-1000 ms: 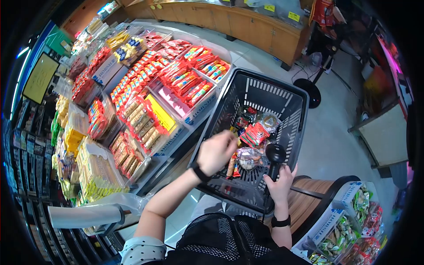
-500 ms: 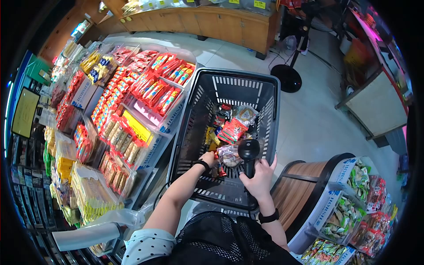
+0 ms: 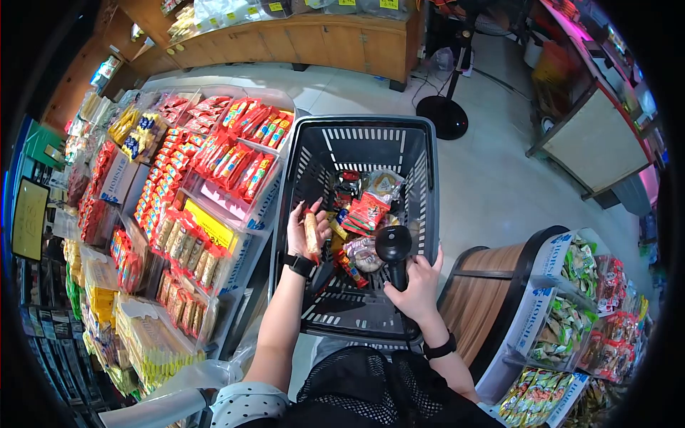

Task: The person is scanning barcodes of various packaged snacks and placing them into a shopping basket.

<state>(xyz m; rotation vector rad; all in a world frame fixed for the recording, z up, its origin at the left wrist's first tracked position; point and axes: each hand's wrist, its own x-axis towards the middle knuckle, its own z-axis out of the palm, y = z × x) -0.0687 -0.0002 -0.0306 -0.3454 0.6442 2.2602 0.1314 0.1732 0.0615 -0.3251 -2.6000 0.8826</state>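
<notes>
My left hand [image 3: 298,239] is turned palm up over the left rim of the black shopping basket [image 3: 364,123], with a tan wrapped snack bar [image 3: 312,232] with red ends held upright in it. In my right hand [image 3: 419,291] is a black handheld barcode scanner [image 3: 394,246], its head above the basket's right side. Inside the basket lie red snack packets [image 3: 367,214], a clear round pack [image 3: 385,185], a clear bag [image 3: 364,255] and a red-and-yellow wrapped bar [image 3: 351,269]. Part of the contents is hidden by the scanner.
Tiered bins of wrapped snacks [image 3: 193,235] stand close on the left. A wood-panelled display [image 3: 471,292] with snack packets is at the right. Behind are wooden cabinets [image 3: 321,46], a round black stand base [image 3: 442,118] and a counter [image 3: 592,143].
My left hand has lifted out of the basket with the wrapped snack bar and moved up and left, turning palm up. The scanner stays in my right hand. The view has shifted slightly.
</notes>
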